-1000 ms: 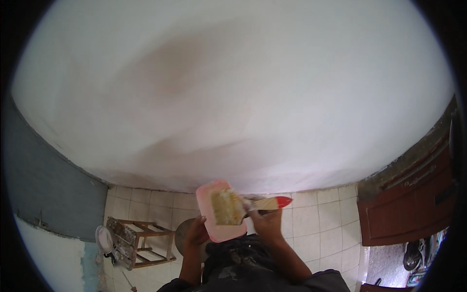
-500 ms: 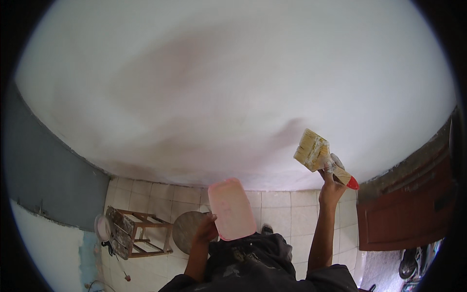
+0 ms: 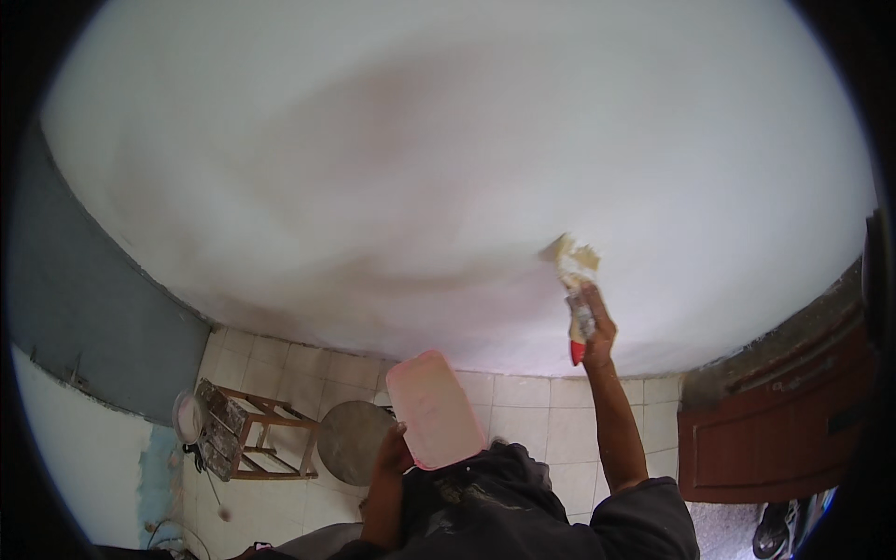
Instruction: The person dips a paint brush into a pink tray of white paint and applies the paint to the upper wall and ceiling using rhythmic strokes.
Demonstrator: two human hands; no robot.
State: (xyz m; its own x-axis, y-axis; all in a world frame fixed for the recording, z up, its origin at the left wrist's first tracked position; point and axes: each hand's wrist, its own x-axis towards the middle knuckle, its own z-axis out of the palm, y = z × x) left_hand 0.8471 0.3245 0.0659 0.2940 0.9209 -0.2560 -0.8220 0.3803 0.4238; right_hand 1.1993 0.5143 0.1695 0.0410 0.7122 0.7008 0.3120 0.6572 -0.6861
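Observation:
My right hand (image 3: 598,325) is wrapped round the handle of a wide paintbrush (image 3: 579,264), whose end is red. White paint coats the base of its pale bristles, and the bristle tips appear to press on the white wall (image 3: 485,168). Down by my waist, my left hand (image 3: 396,451) grips the left edge of a shallow pink plastic tray or lid (image 3: 435,409), shaped like a rounded rectangle. The grip's underside is hidden. Faint greyish patches show on the wall to the left of the brush.
At lower left a paint-spattered wooden stool (image 3: 264,431) lies near a round grey-brown top (image 3: 357,442). A pale round container (image 3: 189,416) is beside the stool. A brown wooden door (image 3: 747,453) stands at right, a grey panel (image 3: 103,289) at left. Pale tiles (image 3: 523,420) cover the floor.
My right hand has moved up and left, turning the brush from a sideways tilt to nearly upright with its bristles at the wall. My left hand still holds the pink tray.

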